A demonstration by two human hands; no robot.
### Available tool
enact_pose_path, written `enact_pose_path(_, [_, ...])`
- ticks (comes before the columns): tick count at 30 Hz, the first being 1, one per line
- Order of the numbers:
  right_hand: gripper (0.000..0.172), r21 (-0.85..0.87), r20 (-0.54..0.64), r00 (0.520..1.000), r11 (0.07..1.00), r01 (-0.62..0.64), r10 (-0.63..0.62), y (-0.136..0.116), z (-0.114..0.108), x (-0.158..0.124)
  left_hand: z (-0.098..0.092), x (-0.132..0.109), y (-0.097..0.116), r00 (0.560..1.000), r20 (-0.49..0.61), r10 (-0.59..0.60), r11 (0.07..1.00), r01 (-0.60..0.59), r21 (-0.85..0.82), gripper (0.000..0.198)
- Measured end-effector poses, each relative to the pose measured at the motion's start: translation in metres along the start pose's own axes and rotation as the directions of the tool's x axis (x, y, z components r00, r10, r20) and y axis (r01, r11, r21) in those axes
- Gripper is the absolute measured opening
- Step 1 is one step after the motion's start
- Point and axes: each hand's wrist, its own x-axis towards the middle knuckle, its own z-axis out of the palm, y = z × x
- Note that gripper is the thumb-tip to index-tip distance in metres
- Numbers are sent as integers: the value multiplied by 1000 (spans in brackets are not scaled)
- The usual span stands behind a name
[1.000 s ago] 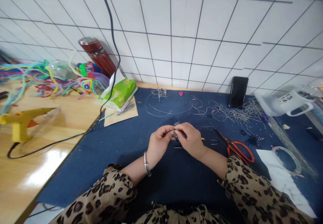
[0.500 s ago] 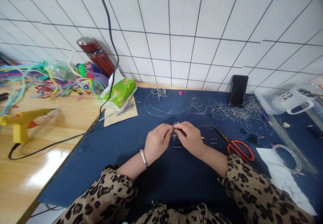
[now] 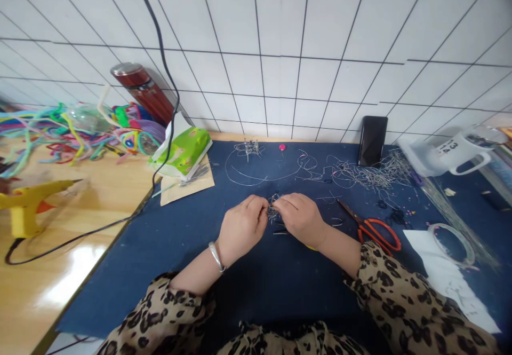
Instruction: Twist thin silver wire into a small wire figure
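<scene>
Between my two hands is a small tangled piece of silver wire [image 3: 273, 212], held just above the dark blue mat [image 3: 256, 285]. My left hand [image 3: 245, 226] pinches it from the left with thumb and forefinger, the other fingers curled in. From the right, my right hand [image 3: 302, 220] grips it with closed fingertips. Much of the wire piece is covered by the fingers. A thin dark tool [image 3: 280, 231] lies on the mat beneath my hands, partly hidden. Orange-handled scissors [image 3: 376, 233] lie to the right of my right hand.
A second wire piece [image 3: 251, 148] and a pink bead [image 3: 282, 147] lie at the back. Wire scraps [image 3: 378, 173] gather before the phone [image 3: 372, 141]. At left are a yellow glue gun [image 3: 32, 205], its black cord [image 3: 108, 228], and a tissue pack [image 3: 184, 152]; a mug [image 3: 460, 152] stands right.
My hands have drawn slightly apart at the fingertips, so more of the wire piece shows between them. The whole view has shifted a little.
</scene>
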Motion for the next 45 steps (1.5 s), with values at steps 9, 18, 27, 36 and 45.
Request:
enact_pose_path(9, [6, 446, 129, 946, 834, -324, 299, -8, -6, 12, -18, -3, 7, 999, -15, 32, 997, -33, -63, 12])
enact_pose_path(18, [9, 708, 569, 730, 226, -669, 378, -2, -6, 18, -21, 0, 0, 991, 134, 1, 991, 16, -131, 12])
enact_pose_path(27, [8, 696, 597, 725, 228, -681, 342, -4, -9, 18, -25, 1, -2, 966, 256, 34, 954, 45, -298, 14])
enact_pose_path(36, [6, 571, 434, 778, 529, -628, 455, 6, -10, 19, -32, 5, -9, 945, 328, 1, 906, 138, -400, 13])
enact_pose_path(45, [7, 546, 434, 766, 538, -643, 475, 14, -7, 19, -37, 2, -18, 940, 338, -52, 529, 313, -789, 10])
